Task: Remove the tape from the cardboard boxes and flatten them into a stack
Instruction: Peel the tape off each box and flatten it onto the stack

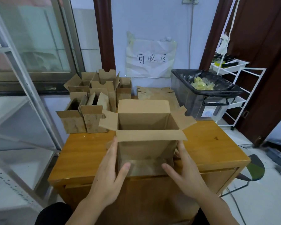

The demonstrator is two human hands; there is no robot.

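An open cardboard box (pixel 144 148) stands upright on the wooden table (pixel 81 153), all its top flaps spread outward. A band of clear tape shows across its lower front. My left hand (pixel 110 166) holds the box's left side, fingers up along the wall and thumb on the front. On the right side my right hand (pixel 183 166) holds it the same way, thumb on the taped front. Flattened cardboard (pixel 156 93) lies behind the box, against the wall.
Several open small boxes (pixel 94 101) crowd the table's back left. A bin lined with a black bag (pixel 204 93) holding crumpled tape stands at the back right. A white wire rack (pixel 238 88) is to its right, a window frame on the left.
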